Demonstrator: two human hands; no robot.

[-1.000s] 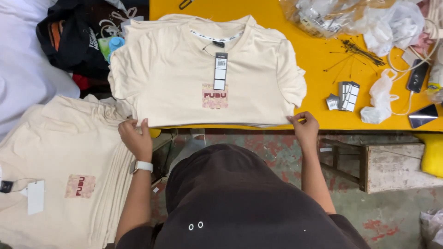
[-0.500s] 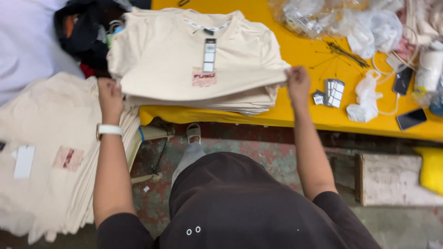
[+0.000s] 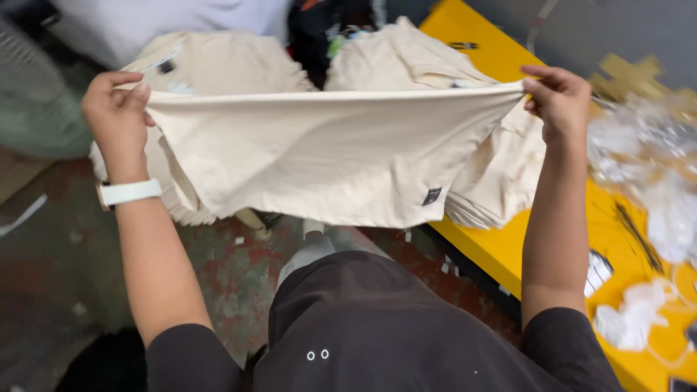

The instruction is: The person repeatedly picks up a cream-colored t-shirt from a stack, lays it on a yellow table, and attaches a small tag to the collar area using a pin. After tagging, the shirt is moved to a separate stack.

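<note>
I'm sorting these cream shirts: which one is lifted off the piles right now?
The cream shirt stretched between the left hand and right hand, with a small dark label at its hem. The other shirts lie stacked on the left pile and the table pile.

Much of the 2 stacks of cream shirts (image 3: 406, 58) is hidden behind the raised cream shirt (image 3: 319, 160). The yellow table (image 3: 508, 247) is cut off at the right edge. The white plastic scraps (image 3: 653, 174) are blurred beyond telling.
</note>
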